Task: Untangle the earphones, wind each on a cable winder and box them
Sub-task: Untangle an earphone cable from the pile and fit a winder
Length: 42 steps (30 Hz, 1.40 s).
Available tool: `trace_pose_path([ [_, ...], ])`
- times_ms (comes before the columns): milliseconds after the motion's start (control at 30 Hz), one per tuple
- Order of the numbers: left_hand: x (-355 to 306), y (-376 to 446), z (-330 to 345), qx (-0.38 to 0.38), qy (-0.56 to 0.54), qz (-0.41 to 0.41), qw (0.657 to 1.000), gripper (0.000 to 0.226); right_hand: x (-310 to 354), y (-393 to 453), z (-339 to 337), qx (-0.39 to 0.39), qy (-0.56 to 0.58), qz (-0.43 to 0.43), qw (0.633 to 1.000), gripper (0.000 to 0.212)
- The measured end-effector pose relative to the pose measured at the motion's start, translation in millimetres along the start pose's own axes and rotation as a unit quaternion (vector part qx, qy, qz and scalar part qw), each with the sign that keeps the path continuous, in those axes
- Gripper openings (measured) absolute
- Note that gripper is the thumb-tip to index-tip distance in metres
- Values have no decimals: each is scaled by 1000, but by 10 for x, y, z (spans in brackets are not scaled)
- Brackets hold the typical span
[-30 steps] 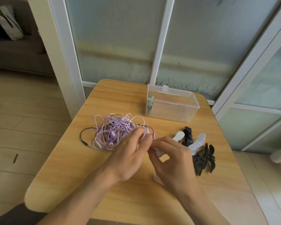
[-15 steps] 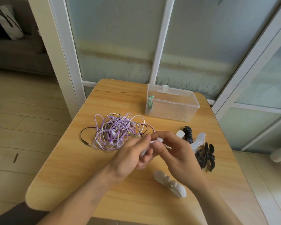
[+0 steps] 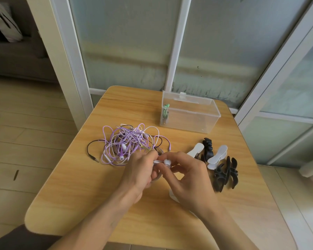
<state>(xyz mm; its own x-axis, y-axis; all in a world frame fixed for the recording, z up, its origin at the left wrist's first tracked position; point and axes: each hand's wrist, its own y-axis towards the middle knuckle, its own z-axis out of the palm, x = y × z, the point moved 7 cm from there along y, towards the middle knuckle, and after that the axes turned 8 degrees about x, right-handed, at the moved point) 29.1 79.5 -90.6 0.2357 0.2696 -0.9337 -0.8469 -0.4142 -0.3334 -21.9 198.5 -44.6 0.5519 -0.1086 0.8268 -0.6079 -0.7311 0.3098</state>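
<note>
Pinching a white earbud (image 3: 167, 162), both hands' fingers (image 3: 172, 156) are curled together above the worktop (image 3: 79, 186); a winder (image 3: 173, 196) is mostly hidden.

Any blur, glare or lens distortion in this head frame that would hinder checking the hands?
Head view: wide-angle bending bows the white door frames; soft daylight through frosted glass, no harsh glare on the wooden table; left hand and right hand slightly soft, so the small white earbud between them lacks fine detail.

I see frosted glass panels (image 3: 130, 51) in white frames behind the wooden worktop (image 3: 83, 192), pale plank floor (image 3: 16, 141) left of it, perhaps a sofa (image 3: 16, 56) beyond.
</note>
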Motion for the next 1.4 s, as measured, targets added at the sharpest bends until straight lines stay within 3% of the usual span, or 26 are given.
trace_pose_path([
  [100,47,38,6,2,-22,-18,1000,8,-27,-13,-6,-13,4,16,1000,7],
  [300,-13,50,141,125,-84,45,988,13,-224,38,-178,-61,55,131,988,10],
  [533,-89,-5,105,70,61,166,982,18,-344,16,-198,34,108,203,973,12],
  [700,-199,-38,78,14,188,242,952,23,-319,34,-202,93,25,183,978,19],
  [800,-167,10,108,9,207,241,948,20,-325,17,-196,166,-18,182,969,31],
  [867,-183,6,213,38,175,236,955,18,-314,22,-289,176,-31,179,968,33],
  [967,-275,20,429,91,90,226,966,24,-357,27,-586,136,-43,176,974,32],
  [1067,-320,184,461,27,102,226,968,24,-555,24,-976,12,-96,214,972,31],
  [1167,-412,264,641,-67,262,306,913,10,-736,-49,-1364,-135,-54,256,956,35],
  [1233,-416,312,1023,-16,373,333,866,11,-809,-106,-1557,-204,-1,264,943,37],
  [1300,-305,393,1402,63,488,308,814,29,-851,-151,-1644,-237,42,271,932,38],
  [1400,-140,524,1701,90,637,268,718,48,-881,-183,-1647,-249,84,271,926,38],
])
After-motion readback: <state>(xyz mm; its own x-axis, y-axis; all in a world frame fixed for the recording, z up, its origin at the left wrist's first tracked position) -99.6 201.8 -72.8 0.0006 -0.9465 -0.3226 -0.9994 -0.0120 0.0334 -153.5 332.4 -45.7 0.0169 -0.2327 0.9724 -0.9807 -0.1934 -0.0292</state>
